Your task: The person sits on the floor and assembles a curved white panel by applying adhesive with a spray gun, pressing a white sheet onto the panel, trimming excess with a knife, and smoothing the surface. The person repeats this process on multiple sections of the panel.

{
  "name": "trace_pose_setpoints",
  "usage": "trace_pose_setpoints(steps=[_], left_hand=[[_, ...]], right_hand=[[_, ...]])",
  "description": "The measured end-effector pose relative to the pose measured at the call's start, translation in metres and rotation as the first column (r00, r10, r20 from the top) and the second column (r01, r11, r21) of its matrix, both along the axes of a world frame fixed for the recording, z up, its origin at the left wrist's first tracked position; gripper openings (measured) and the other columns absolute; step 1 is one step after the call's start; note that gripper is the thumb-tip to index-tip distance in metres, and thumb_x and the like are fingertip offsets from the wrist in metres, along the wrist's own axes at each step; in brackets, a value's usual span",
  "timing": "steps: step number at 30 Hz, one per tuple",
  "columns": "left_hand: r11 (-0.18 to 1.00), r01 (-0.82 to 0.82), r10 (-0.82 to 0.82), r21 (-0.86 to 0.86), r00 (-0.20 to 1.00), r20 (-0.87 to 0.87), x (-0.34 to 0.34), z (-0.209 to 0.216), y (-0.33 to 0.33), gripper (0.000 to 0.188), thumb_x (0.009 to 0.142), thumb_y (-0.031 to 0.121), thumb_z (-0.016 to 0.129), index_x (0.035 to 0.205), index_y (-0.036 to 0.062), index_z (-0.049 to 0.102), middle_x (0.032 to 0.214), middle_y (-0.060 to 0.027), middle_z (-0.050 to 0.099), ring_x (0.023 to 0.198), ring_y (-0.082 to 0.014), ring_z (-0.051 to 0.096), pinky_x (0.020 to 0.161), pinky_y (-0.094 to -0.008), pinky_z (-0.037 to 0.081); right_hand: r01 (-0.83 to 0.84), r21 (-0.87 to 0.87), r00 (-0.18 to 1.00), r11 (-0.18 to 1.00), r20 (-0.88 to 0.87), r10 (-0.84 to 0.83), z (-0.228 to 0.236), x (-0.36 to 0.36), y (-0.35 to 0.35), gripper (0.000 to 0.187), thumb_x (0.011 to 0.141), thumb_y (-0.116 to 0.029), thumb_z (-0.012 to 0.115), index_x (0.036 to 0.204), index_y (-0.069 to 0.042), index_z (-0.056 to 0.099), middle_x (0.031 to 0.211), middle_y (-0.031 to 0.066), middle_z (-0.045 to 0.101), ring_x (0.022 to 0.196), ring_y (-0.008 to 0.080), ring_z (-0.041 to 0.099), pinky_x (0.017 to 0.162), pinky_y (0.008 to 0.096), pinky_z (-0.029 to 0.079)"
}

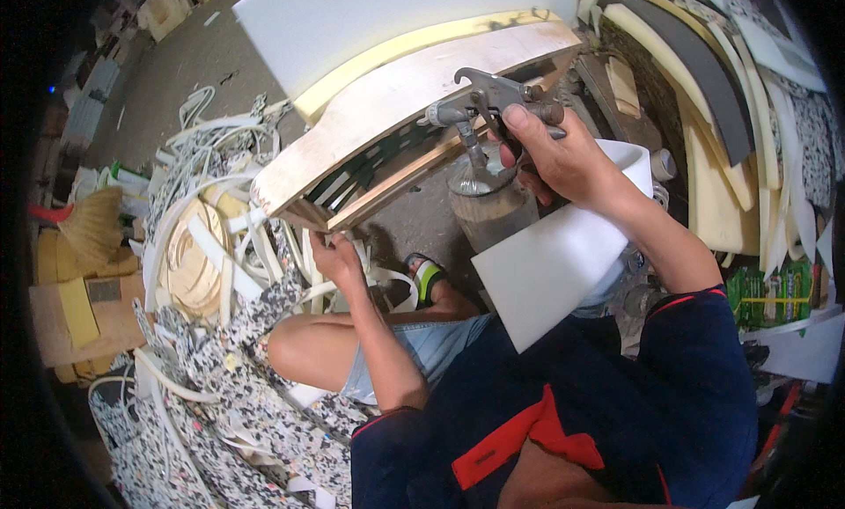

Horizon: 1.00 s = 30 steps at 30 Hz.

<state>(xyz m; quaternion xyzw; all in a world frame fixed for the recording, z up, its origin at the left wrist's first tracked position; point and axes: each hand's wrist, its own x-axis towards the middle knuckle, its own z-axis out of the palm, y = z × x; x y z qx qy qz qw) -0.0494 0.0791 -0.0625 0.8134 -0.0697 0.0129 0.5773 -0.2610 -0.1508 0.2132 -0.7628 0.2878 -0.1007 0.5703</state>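
Note:
My right hand point(568, 161) is wrapped round the handle of a metal spray gun point(503, 91). A grey, stained cup point(493, 210) hangs beneath the gun. The nozzle faces left, close in front of a curved wooden frame point(370, 126) that is tilted, with its hollow inside toward me. Yellow foam point(396, 56) lies along the frame's far side. At the frame's lower left corner, my left hand point(336, 257) grips the wood from below, its fingertips partly hidden. A white foam sheet point(550, 267) rests over my lap, under my right forearm.
Foam offcuts and strips point(255, 254) are heaped at left, beside speckled foam point(290, 421). A broom head point(92, 227) and cardboard point(92, 324) lie farther left. Curved foam pieces point(717, 113) stand at right, above a green package point(775, 296). A large white foam block point(352, 25) is beyond the frame.

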Motion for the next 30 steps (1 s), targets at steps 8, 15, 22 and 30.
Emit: trace_pose_setpoints(steps=[8,15,22,30], left_hand=[[0.972,-0.049,0.047,0.23,0.999,0.014,-0.002,0.004,-0.004,0.051,0.084,0.001,0.053,0.134,-0.0079,0.053,0.118,-0.0262,0.068,0.11,-0.0366,0.064,0.101,-0.0375,0.045],[0.995,0.009,-0.006,0.099,0.999,-0.032,0.003,0.001,-0.009,0.049,0.086,-0.003,0.058,0.133,-0.0124,0.051,0.133,-0.0277,0.061,0.125,-0.035,0.059,0.109,-0.0395,0.039],[0.977,-0.006,-0.007,0.212,0.998,0.062,0.003,-0.002,-0.006,0.053,0.085,0.006,0.059,0.136,-0.0086,0.05,0.122,-0.0266,0.066,0.114,-0.0385,0.064,0.101,-0.0404,0.045],[0.989,0.008,-0.017,0.148,0.998,0.058,0.003,-0.004,-0.005,0.05,0.083,0.003,0.059,0.13,-0.0116,0.052,0.122,-0.0269,0.065,0.116,-0.0375,0.062,0.104,-0.0399,0.043]], right_hand=[[0.278,-0.137,0.958,0.951,0.115,-0.263,-0.011,-0.045,-0.073,0.062,0.102,-0.056,0.052,0.073,-0.001,0.055,0.052,0.0011,0.047,0.04,0.0103,0.048,0.036,0.0281,0.037],[0.419,-0.215,0.907,0.882,0.148,-0.394,-0.01,-0.08,-0.144,0.062,0.102,-0.055,0.052,0.07,-0.002,0.054,0.052,0.0029,0.05,0.037,0.012,0.049,0.033,0.0287,0.039],[0.511,-0.33,0.853,0.793,0.083,-0.515,-0.009,-0.09,-0.186,0.059,0.101,-0.055,0.053,0.072,-0.003,0.057,0.053,0.0012,0.049,0.041,0.0111,0.048,0.037,0.0288,0.039],[0.402,-0.255,0.912,0.879,0.031,-0.408,0.008,-0.086,-0.165,0.053,0.103,-0.052,0.051,0.087,-0.002,0.062,0.069,0.0019,0.061,0.046,0.0078,0.047,0.039,0.0247,0.037]])
